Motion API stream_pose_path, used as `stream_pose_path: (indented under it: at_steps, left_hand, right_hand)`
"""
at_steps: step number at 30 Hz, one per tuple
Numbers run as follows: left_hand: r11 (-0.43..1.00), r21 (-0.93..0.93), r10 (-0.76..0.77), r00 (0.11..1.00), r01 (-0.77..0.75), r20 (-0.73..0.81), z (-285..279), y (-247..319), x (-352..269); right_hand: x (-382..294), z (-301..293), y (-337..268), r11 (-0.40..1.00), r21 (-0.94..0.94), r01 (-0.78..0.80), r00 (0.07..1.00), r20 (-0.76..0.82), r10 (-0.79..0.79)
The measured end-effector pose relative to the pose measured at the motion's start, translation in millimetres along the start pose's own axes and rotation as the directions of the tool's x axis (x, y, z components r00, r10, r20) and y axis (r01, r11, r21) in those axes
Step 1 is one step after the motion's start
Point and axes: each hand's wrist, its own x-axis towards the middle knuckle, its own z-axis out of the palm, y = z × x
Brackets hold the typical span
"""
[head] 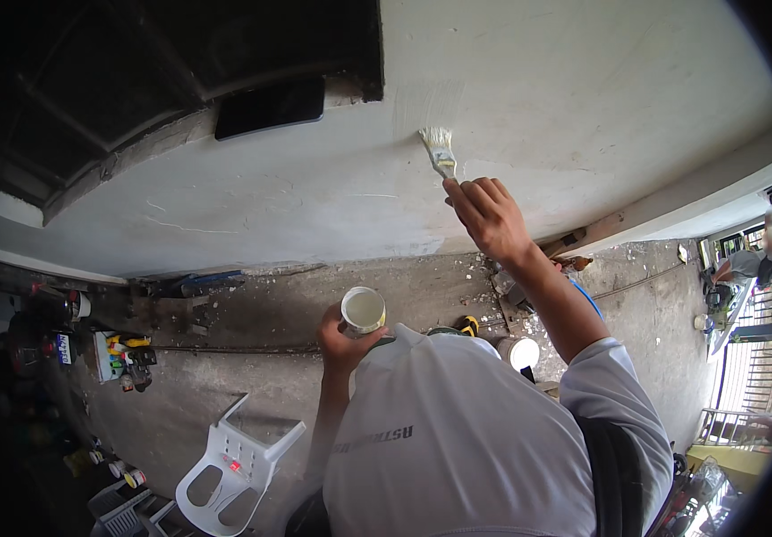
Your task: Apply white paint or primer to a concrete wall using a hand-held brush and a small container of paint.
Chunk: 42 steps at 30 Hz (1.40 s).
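Observation:
My right hand (493, 218) grips the handle of a flat paintbrush (438, 151), its pale bristles pressed on the wall (319, 168). Just above the bristles, a streaky brushed patch (426, 104) shows on the wall, beside the corner of the dark window opening. In my left hand (342, 346) is a small open can (364, 310), held near my chest. Pale liquid fills part of the can; how deep it is I cannot tell.
A dark tablet or phone (272, 111) lies on the window ledge. Paint flecks dot the concrete floor (238, 362). A white plastic chair (235, 470) stands behind on the left, and a white bucket (520, 352) near my right side. A person (748, 262) is at far right.

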Motion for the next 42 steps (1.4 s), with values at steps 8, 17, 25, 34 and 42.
stream_pose_path:
  at_steps: [8,17,25,34,42]
  left_hand:
    - [1.0,-0.028,0.01,1.0,-0.009,0.006,-10,5,2]
    - [0.997,-0.075,-0.008,0.998,0.013,0.067,-27,-13,-6]
    - [1.0,-0.023,-0.016,0.992,0.019,0.129,-38,-16,10]
    - [0.995,0.082,0.038,0.991,-0.048,0.125,-22,-8,22]
    - [0.994,-0.062,-0.086,0.995,0.089,0.045,25,13,10]
  right_hand:
    - [-33,32,-12,0.996,0.036,-0.083,0.991,0.104,0.079]
    - [36,-27,15,0.996,0.061,-0.064,0.996,0.059,0.06]
    - [90,-83,10,0.998,-0.056,0.002,0.998,-0.057,-0.006]
    - [31,-75,-7,0.988,0.002,-0.156,0.979,-0.136,0.155]
    - [45,-84,25,0.999,-0.008,-0.046,0.972,-0.232,0.043]
